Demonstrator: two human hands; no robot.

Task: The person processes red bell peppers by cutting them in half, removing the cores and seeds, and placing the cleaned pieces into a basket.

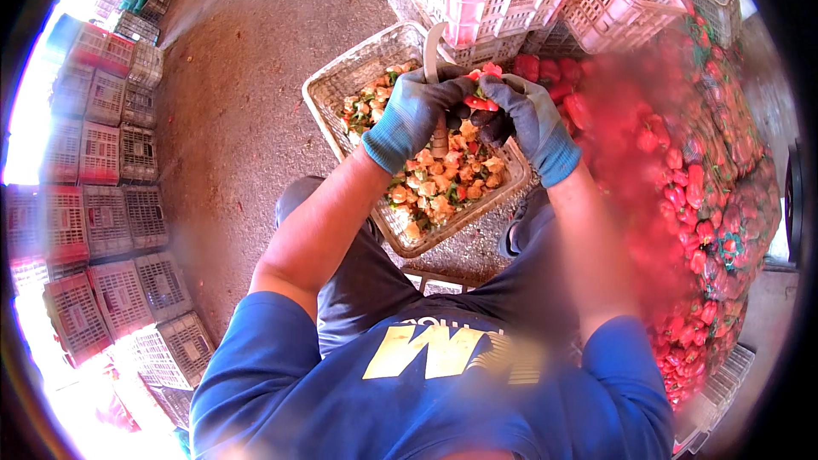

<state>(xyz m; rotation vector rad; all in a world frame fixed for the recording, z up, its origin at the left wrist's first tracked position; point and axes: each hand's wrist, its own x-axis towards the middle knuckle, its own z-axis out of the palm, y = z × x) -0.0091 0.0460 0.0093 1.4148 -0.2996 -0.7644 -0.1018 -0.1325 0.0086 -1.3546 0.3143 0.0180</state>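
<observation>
Red pepper point(482, 104) (long axis unclear) pinched in the gloved right grip point(521, 115), at its left side; left grip point(419, 104), just beside, clasps a knife point(433, 49), blade pointing away

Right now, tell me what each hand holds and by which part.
The left hand grips a curved tool around its middle, pale end up, brown end down. That hand and the right hand hold a red pepper piece by its sides.
</observation>
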